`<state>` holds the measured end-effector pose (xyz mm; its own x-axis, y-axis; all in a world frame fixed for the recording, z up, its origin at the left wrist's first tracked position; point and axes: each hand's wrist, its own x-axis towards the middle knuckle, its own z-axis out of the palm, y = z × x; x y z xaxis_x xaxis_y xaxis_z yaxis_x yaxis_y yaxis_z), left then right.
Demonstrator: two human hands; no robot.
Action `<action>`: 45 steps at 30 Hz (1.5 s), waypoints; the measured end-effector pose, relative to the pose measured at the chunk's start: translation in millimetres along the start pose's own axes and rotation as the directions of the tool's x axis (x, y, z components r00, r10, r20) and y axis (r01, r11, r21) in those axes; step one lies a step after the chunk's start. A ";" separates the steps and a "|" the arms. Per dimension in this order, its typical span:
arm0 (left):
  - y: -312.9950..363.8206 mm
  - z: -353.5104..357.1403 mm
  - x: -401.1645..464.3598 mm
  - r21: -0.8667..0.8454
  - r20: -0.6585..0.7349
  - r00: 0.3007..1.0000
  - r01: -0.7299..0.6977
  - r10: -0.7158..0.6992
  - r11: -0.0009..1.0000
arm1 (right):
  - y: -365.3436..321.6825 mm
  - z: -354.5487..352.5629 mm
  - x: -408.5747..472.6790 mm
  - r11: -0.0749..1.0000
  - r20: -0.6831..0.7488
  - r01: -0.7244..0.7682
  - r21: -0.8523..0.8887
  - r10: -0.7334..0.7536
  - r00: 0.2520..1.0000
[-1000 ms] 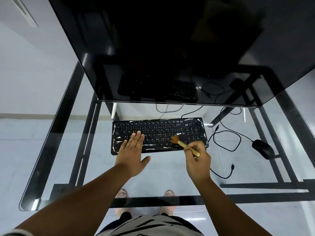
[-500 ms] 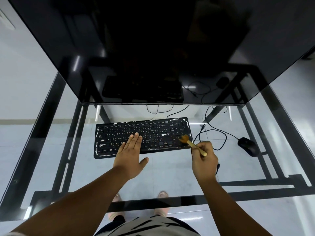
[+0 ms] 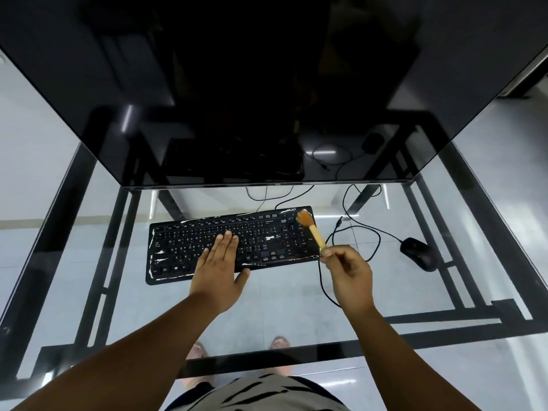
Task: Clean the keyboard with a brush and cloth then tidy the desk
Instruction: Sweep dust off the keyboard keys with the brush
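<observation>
A black keyboard [image 3: 189, 241] streaked with white marks lies on the glass desk [image 3: 281, 295] below the monitor. My left hand [image 3: 221, 266] rests flat on its middle keys with straight fingers. My right hand [image 3: 350, 272] pinches the wooden handle of a small brush [image 3: 311, 231], just off the keyboard's right end. The brush's orange bristles touch the keyboard's far right corner. No cloth is in view.
A large dark monitor [image 3: 267, 84] overhangs the back of the desk. A black mouse [image 3: 418, 253] sits to the right, with looped black cables [image 3: 355, 232] between it and the keyboard. Black frame bars [image 3: 444, 321] and my feet show through the glass.
The brush has swept from the keyboard's lower right keys up to its far right corner. My left hand stays flat on the keys. The camera has shifted, so the keyboard appears further left.
</observation>
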<state>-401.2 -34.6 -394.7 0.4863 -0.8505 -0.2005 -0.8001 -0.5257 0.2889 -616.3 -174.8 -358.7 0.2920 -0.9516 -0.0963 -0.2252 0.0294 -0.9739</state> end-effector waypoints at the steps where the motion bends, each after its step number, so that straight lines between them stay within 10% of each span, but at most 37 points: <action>1: -1.9 -1.7 -0.2 -0.026 -0.021 1.000 0.014 -0.015 1.000 | 1.5 2.4 0.4 1.000 0.029 0.004 -0.006 -0.003 1.000; 17: -49.3 -16.8 -23.0 -0.106 -0.162 0.955 0.234 -0.249 0.966 | 27.1 83.1 -24.8 0.772 0.689 0.453 -0.446 -0.026 0.724; 45: -75.4 -50.8 -31.7 -0.085 -0.213 0.955 0.193 -0.207 0.978 | -12.5 117.3 -29.4 0.713 0.613 0.589 -0.381 -0.282 0.738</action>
<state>-338.5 30.9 -362.6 0.7048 -0.7075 -0.0517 -0.6584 -0.6795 0.3237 -513.0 -111.3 -367.8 0.8485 -0.5234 0.0779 -0.3428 -0.6559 -0.6725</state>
